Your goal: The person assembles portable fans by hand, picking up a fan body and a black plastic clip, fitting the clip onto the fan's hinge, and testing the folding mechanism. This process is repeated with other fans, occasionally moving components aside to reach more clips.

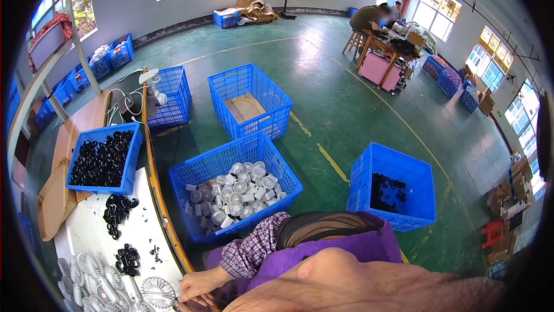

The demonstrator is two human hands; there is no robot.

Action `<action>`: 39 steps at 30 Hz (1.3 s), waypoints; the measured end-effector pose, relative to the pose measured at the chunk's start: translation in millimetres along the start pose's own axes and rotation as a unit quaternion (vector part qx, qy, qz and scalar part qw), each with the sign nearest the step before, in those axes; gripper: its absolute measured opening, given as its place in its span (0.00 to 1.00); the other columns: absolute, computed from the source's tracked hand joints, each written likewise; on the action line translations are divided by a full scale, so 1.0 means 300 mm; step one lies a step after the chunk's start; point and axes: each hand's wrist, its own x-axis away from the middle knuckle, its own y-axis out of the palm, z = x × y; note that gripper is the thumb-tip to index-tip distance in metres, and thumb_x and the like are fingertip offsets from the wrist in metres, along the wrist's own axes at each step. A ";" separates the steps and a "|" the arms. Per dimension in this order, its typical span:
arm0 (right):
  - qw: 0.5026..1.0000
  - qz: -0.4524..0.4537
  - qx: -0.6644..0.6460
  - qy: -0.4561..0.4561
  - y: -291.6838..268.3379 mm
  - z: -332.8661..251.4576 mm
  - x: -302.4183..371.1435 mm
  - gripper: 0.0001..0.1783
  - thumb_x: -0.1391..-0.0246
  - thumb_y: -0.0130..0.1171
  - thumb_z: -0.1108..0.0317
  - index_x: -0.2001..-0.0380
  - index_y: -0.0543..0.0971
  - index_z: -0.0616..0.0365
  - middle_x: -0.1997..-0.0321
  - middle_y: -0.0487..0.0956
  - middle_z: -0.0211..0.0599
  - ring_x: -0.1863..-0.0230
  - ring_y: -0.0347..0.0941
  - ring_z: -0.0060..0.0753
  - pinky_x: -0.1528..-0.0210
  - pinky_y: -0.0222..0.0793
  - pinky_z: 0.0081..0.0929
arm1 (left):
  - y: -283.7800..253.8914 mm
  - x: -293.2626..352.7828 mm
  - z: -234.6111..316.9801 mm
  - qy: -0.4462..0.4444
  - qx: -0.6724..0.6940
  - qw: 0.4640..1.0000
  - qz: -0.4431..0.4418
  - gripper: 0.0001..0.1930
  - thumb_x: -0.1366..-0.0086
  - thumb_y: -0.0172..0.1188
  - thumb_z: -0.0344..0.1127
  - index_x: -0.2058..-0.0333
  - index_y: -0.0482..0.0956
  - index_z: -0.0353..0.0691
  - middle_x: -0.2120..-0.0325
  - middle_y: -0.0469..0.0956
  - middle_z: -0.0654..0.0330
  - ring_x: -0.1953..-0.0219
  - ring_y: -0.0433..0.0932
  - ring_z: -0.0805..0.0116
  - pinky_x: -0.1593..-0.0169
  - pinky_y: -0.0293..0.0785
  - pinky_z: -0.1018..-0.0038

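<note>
White round plastic fan grille [158,292] lay at the near edge of the white worktable [138,231], left hand [199,286] resting on its rim, fingers curled down on it; grasp or mere touch could not be told. Right hand was not in view. Risk noted: grille sat close to the table edge, so a slip of the fingers could tip it to the floor. Loose small black plastic parts [118,213] lay scattered nearby; a sweeping sleeve might knock them off. Blue plastic crate of grey-white fan units [234,194] stood below, beside the table.
</note>
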 end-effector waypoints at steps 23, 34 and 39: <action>0.987 0.112 -0.075 -0.090 -0.204 -0.066 -0.093 0.20 0.47 0.61 0.63 0.54 0.73 0.65 0.59 0.78 0.34 0.60 0.74 0.22 0.56 0.70 0.20 | 0.132 -0.015 -0.032 -0.245 0.413 0.820 -0.313 0.34 0.33 0.28 0.65 0.58 0.69 0.37 0.82 0.67 0.60 0.87 0.64 0.73 0.88 0.57 0.79; 0.958 -0.100 -0.268 0.038 -0.179 0.048 -0.076 0.34 0.49 0.62 0.65 0.42 0.61 0.64 0.47 0.72 0.50 0.45 0.70 0.50 0.41 0.65 0.44 | 0.031 0.031 -0.073 -0.200 0.536 0.743 -0.348 0.22 0.39 0.50 0.44 0.58 0.69 0.25 0.83 0.71 0.51 0.92 0.62 0.72 0.90 0.60 0.81; 0.947 -0.100 -0.300 0.047 -0.105 0.064 -0.016 0.26 0.43 0.53 0.59 0.47 0.66 0.65 0.53 0.73 0.42 0.53 0.72 0.33 0.49 0.69 0.27 | 0.046 0.138 0.063 -0.243 0.529 0.783 -0.219 0.22 0.38 0.46 0.43 0.59 0.71 0.26 0.85 0.69 0.53 0.94 0.60 0.69 0.92 0.58 0.77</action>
